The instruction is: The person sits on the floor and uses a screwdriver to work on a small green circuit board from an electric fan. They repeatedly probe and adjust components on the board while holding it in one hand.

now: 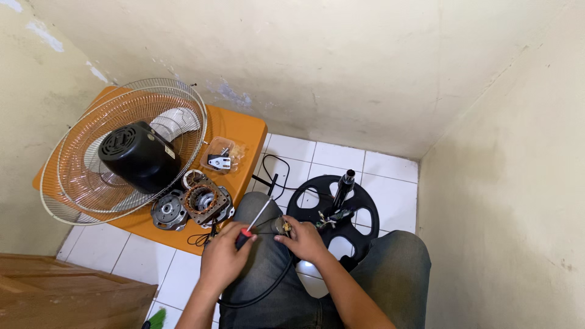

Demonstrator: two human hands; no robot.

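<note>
Red-and-black handled screwdriver (255, 225) clamped in left hand (222, 256) grip, steel shaft angled up and away over the lap. Small brass-coloured metal part with black cable (281, 226) pinched by right hand (304, 239) fingertips, just beside the handle. Both forearms raised above jeans-clad knees.

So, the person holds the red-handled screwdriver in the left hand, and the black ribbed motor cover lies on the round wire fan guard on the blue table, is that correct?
Not quite: the head view shows an orange table, not blue. The red-handled screwdriver is indeed in the left hand, and the black ribbed motor cover lies on the round wire fan guard.
</note>
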